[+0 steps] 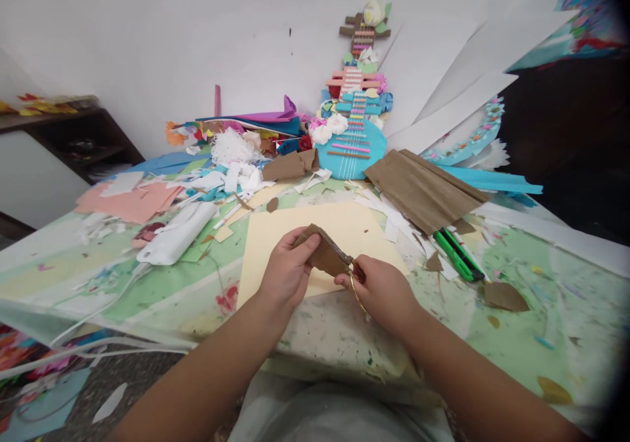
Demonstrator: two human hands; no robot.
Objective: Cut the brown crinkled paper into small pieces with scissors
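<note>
My left hand (pixel 290 265) pinches a folded piece of brown paper (pixel 322 258) between thumb and fingers. In my right hand (pixel 384 291) is a pair of scissors (pixel 348 260) with gold-coloured handle loops, my fingers wrapped through them. The blades lie along the upper edge of the brown paper, pointing toward my left thumb. Both hands are above a cream sheet (pixel 275 232) lying on the table. Whether the blades are fully closed on the paper is too small to tell.
A green utility knife (pixel 457 255) lies right, beside a large brown paper sheet (pixel 426 189). Left are a white power strip (pixel 177 232) and pink paper (pixel 130 199). Blue paper guitars (pixel 350 148) lean on the wall. Paper scraps litter the table (pixel 172 304).
</note>
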